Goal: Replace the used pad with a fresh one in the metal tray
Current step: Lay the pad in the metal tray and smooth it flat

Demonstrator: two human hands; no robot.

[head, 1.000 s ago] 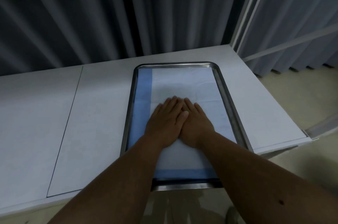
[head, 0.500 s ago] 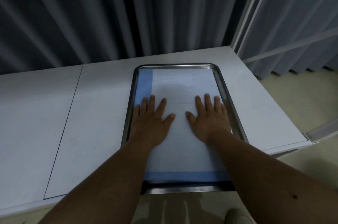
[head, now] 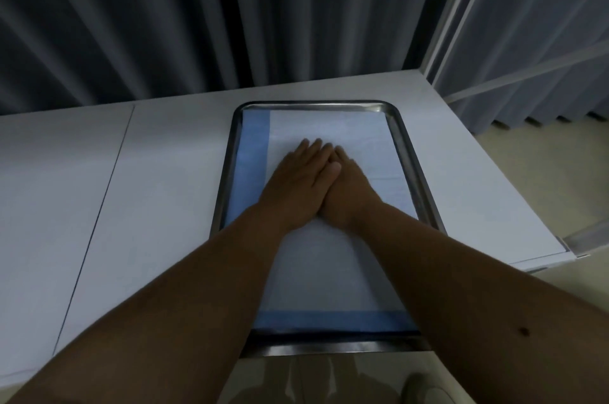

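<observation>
A white pad with blue borders [head: 333,275] lies flat inside the metal tray [head: 408,153], filling it almost edge to edge. My left hand [head: 296,183] and my right hand [head: 349,192] rest palm down on the middle of the pad, side by side with fingers straight. The left hand partly overlaps the right along the thumb side. Both forearms stretch over the near half of the tray and hide part of the pad.
The tray sits on a white table [head: 138,192] and its near end overhangs the table's front edge. A seam [head: 99,209] runs across the tabletop to the left. Dark curtains [head: 197,18] hang behind; the table's right edge [head: 527,215] drops to the floor.
Half a second ago my hands lay spread apart near the tray's side walls; they have slid back together at the pad's centre, as they were one second ago.
</observation>
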